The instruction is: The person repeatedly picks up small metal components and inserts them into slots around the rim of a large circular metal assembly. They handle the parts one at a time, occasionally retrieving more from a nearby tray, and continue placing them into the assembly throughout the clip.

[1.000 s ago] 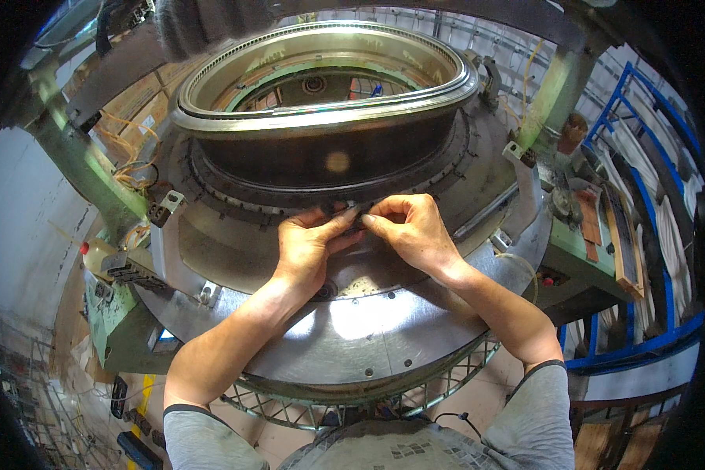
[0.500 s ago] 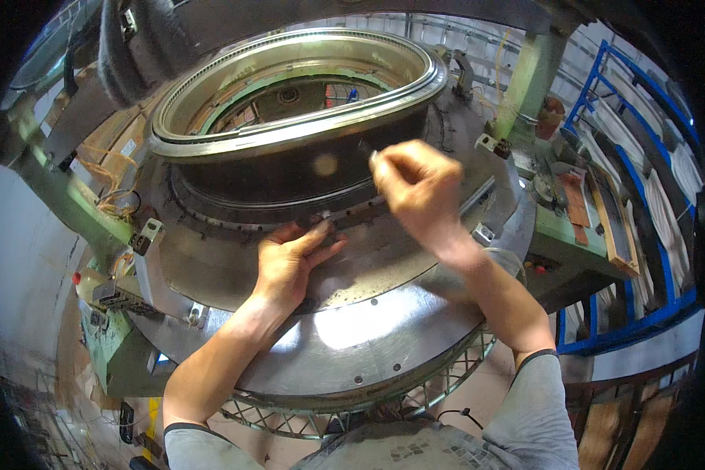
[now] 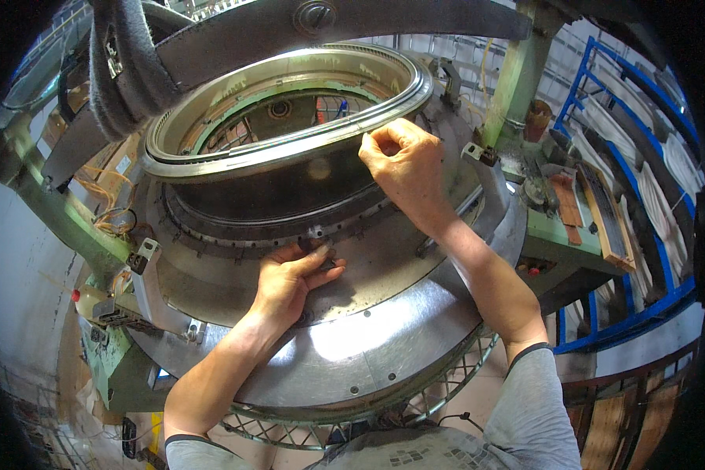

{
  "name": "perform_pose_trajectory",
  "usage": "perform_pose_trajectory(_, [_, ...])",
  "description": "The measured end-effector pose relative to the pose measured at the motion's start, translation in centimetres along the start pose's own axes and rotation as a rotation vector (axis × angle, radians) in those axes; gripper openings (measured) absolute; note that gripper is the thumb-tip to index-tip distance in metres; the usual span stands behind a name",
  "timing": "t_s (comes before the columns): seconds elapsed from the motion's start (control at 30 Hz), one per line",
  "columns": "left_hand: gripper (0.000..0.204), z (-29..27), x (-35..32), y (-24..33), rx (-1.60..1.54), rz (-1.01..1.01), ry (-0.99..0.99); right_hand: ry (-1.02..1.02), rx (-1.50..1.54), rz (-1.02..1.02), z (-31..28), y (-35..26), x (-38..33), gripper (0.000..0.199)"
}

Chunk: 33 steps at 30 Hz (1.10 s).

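In front of me stands a big dark metal cylinder point(image 3: 266, 196) with a bright, finely grooved rim point(image 3: 235, 166). It rises from a wide, round metal plate point(image 3: 392, 270). My left hand point(image 3: 283, 283) rests low over the plate, thumb and fingers closed around a small dark piece point(image 3: 327, 257) whose kind I cannot make out. Just beyond its fingertips, a small shiny metal bit point(image 3: 316, 232) shows at the ring of holes around the cylinder's foot. My right hand point(image 3: 403, 157) is raised near the rim's right front, thumb and forefinger pinched; whatever they hold is hidden.
A dark curved bar point(image 3: 352, 25) crosses overhead, with thick grey fuzzy hoses point(image 3: 125, 74) hanging at its left. Green machine posts point(image 3: 70, 207) flank the plate. On the right are a green ledge point(image 3: 556, 243) with tools and a blue rack point(image 3: 638, 168) with white cloth-like bundles.
My right hand has risen toward the rim, its fingers still pinched. My left hand stays in nearly the same place. The view has tilted up slightly, showing more of the overhead bar.
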<state>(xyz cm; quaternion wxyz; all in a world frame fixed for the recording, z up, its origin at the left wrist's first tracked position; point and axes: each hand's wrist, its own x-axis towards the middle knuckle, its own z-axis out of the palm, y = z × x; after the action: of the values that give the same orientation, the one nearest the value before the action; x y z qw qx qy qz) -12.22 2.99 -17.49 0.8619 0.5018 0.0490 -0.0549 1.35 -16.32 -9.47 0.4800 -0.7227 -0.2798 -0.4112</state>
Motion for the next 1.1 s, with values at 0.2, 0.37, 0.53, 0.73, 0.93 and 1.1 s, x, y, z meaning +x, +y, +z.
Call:
perform_pose_trajectory(0.2, [0.013, 0.16, 0.09, 0.05, -0.061, -0.004, 0.029, -0.024, -0.099, -0.077, -0.05, -0.08, 0.09, 0.009])
perform_pose_trajectory(0.37, [0.013, 0.22, 0.03, 0.06, -0.046, 0.018, 0.022, 0.012, -0.074, -0.061, 0.05, -0.32, 0.28, 0.013])
perform_pose_trajectory(0.53, [0.014, 0.21, -0.11, 0.08, -0.037, -0.003, 0.021, -0.052, -0.095, -0.045, -0.3, -0.43, 0.31, 0.01])
perform_pose_trajectory(0.73, [0.016, 0.09, -0.02, 0.05, -0.017, -0.003, 0.011, -0.056, -0.103, -0.048, -0.31, -0.44, 0.53, 0.013])
perform_pose_trajectory(0.93, [0.017, -0.02, -0.05, -0.02, 0.014, -0.008, 0.002, -0.044, -0.08, -0.049, -0.27, -0.5, 0.65, 0.016])
perform_pose_trajectory(1.1, [0.016, -0.04, -0.01, -0.09, -0.015, -0.011, 0.002, -0.062, -0.089, -0.055, -0.26, -0.34, 0.73, 0.014])
